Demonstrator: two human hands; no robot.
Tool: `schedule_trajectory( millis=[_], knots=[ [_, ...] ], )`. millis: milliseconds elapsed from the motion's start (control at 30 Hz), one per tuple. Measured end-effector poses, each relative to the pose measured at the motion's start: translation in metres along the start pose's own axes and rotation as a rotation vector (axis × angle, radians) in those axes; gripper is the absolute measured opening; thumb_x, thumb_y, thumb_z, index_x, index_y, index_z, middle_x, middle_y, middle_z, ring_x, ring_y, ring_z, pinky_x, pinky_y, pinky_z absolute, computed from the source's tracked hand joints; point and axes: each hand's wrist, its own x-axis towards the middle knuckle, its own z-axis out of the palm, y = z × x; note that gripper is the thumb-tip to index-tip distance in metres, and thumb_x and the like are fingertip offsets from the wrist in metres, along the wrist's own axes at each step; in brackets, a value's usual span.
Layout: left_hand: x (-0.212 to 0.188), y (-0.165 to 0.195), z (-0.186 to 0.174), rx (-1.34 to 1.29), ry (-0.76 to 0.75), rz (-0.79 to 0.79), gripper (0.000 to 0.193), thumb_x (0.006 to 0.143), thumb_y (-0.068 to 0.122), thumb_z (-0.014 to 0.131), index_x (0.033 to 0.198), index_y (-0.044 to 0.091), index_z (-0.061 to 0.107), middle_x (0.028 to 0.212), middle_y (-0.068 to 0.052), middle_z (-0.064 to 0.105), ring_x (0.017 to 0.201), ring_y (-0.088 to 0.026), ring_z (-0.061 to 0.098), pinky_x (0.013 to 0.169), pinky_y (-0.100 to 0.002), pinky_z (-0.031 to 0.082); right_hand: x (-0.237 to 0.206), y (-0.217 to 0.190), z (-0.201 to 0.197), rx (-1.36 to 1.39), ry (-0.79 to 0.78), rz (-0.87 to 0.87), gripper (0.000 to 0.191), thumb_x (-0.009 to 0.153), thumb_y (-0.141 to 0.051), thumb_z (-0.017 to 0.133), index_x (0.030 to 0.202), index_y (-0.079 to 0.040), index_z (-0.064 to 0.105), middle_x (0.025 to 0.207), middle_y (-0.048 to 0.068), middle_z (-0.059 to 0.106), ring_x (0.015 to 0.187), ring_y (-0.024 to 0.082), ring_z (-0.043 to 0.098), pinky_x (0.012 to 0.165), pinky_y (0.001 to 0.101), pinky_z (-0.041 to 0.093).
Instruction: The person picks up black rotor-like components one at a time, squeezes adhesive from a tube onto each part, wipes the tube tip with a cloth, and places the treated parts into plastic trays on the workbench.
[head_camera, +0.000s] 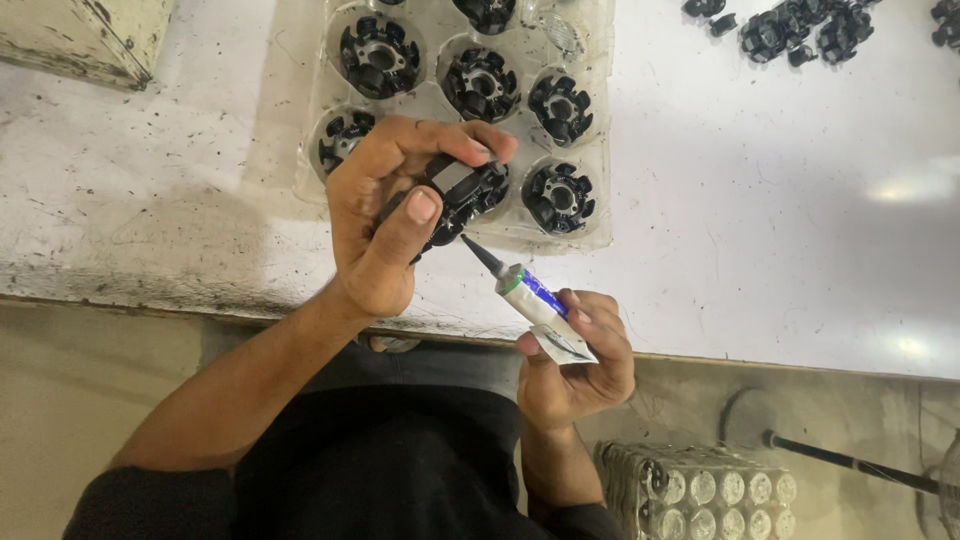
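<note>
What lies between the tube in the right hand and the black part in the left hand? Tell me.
Only the tube's own dark pointed nozzle spans that stretch in the head view. Its tip reaches the black part held in the left hand. The right hand grips the tube.

Clear tray (590, 215) top cut off by edge; held black part (465, 195) partly hidden.
</note>
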Motion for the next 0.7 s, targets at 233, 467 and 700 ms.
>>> schedule_trajectory(
  millis=[233,467,700],
  knots=[
    [-0.002,-0.001,0.0,0.036,-0.013,0.01,0.034,0.113,0.026,0.059,0.126,-0.005,0.057,0.127,-0.024,0.068,0.125,-0.022,0.063,0.108,-0.032,0.053,0.009,-0.006,0.005,-0.208,-0.097,-0.068,0.04,0.081,-0.007,0.088,0.113,-0.006,0.065,0.109,0.008,0.071,0.106,0.023,0.07,0.089,0.0323,0.058],
    [-0.005,-0.003,0.001,0.078,-0.038,-0.008,0.032,0.112,0.022,0.059,0.126,-0.007,0.058,0.127,-0.024,0.068,0.125,-0.023,0.062,0.111,-0.033,0.05,0.025,-0.017,0.006,-0.421,-0.157,-0.132,0.04,0.07,0.01,0.085,0.101,-0.003,0.063,0.099,0.012,0.071,0.094,0.026,0.071,0.075,0.0316,0.059],
    [-0.005,-0.006,0.002,0.045,0.004,-0.024,0.032,0.113,0.023,0.058,0.125,-0.006,0.058,0.128,-0.025,0.068,0.128,-0.024,0.067,0.112,-0.034,0.052,0.025,-0.014,0.006,-0.396,-0.153,-0.159,0.042,0.068,0.015,0.084,0.101,-0.004,0.065,0.096,0.011,0.072,0.09,0.023,0.071,0.071,0.0271,0.058]
  ],
)
